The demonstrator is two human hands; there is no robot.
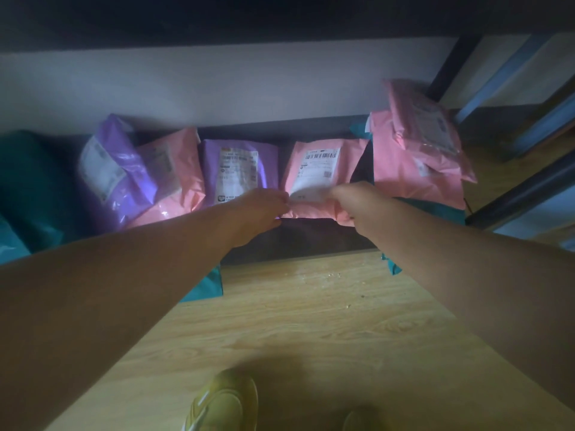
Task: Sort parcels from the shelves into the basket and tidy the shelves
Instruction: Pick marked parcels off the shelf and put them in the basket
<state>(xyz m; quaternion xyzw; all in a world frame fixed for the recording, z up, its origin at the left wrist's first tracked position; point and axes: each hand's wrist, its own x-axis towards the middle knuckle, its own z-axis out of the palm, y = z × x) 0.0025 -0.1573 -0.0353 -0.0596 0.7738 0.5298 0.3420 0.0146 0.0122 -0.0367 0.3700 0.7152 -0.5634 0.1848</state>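
Observation:
A low dark shelf point(311, 241) holds a row of soft mailer parcels. In the middle stands a pink parcel point(320, 175) with a white label. My left hand point(261, 213) pinches its lower left edge and my right hand point(354, 203) grips its lower right corner. Beside it on the left is a purple parcel point(239, 169) with a label, then another pink parcel point(174, 178) and a tilted purple parcel point(115, 169). At the right, two pink parcels point(417, 154) are stacked. The basket is not in view.
Teal parcels lie at the far left point(34, 194), and teal corners poke out under the shelf front point(205, 284) and at the right point(392, 265). A wooden floor point(311, 321) lies in front. My yellow shoes point(224, 399) are at the bottom. A dark shelf post point(448, 66) stands at the right.

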